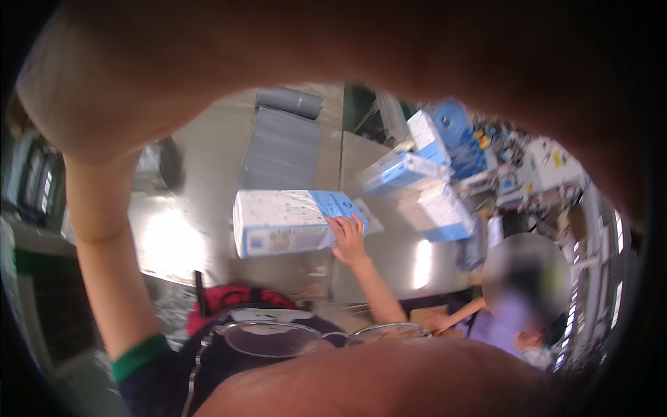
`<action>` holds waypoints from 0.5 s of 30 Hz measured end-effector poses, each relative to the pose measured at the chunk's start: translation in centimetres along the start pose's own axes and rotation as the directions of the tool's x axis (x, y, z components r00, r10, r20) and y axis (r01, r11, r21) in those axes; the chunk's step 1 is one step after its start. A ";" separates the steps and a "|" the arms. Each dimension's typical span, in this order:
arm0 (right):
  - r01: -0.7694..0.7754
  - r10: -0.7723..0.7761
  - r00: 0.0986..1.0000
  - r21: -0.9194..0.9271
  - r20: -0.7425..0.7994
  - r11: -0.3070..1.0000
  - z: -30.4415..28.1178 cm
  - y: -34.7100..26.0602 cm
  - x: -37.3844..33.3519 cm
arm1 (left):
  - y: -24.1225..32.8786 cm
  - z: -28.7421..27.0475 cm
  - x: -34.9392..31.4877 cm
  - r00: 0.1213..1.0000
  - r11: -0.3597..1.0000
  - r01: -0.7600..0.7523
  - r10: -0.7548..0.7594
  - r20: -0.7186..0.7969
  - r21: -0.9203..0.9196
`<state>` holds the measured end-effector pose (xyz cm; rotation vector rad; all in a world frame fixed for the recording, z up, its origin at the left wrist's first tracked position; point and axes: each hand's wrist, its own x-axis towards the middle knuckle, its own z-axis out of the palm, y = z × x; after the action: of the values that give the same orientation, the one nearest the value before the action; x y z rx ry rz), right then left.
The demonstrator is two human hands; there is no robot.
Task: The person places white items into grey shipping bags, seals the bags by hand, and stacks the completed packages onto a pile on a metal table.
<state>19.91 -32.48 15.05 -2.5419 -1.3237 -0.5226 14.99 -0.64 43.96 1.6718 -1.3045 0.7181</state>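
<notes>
My left hand (208, 55) is raised very close to the camera and fills the top of the head view, blurred. Its arm rises from a dark sleeve with a green cuff, and its fingers cannot be made out. On the table, my right hand (349, 238) grips the right end of a white-and-blue plastic-wrapped pack (281, 219), fingers on its top near the blue part. The pack lies lengthwise from left to right. Just beyond it is a flat grey plastic sheet (281, 149), ending in a grey roll (290, 102).
Several similar packs (441, 212) lie to the right on the metal table (361, 274). Behind them are blue round items (451, 124) and small clutter. A co-worker (504, 330), an arm stretched out, is at the lower right. A grey bundle (158, 165) sits at the left.
</notes>
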 end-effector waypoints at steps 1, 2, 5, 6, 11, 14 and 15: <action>0.051 -0.049 0.998 0.045 -0.037 0.998 1.8 -0.7 -0.5 | -0.3 0.2 0.3 1.000 1.000 0.002 -0.002 0.019 -0.005; 0.116 -0.109 0.991 0.089 -0.077 0.989 4.2 -1.1 -0.7 | 0.0 0.0 0.6 0.999 1.000 0.012 -0.012 0.047 -0.001; 0.220 -0.217 0.974 0.044 -0.068 0.975 10.3 -0.1 -3.4 | 0.6 -0.2 0.1 0.999 0.999 -0.016 0.017 0.036 -0.027; 0.211 -0.211 0.977 -0.016 -0.013 0.977 11.3 -0.2 -4.7 | 0.9 -0.1 0.1 1.000 0.998 -0.029 0.030 0.009 -0.057; -0.075 0.061 0.973 0.056 0.221 0.996 9.7 1.7 -9.7 | -0.2 0.0 -2.3 0.982 0.985 -0.081 0.053 -0.183 -0.151; -0.357 0.384 0.924 0.357 -0.005 0.863 9.2 2.3 -4.9 | -2.8 2.1 -9.1 0.893 0.950 0.280 -0.310 -0.328 -0.136; -0.440 0.536 0.840 0.470 -0.086 0.765 9.4 1.9 -2.6 | -4.2 4.3 -12.3 0.832 0.791 0.546 -0.477 -0.282 0.274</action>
<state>22.01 -32.11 5.35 -2.2392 -0.5630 -0.3304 15.26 1.44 30.42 2.0572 -0.5432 0.7784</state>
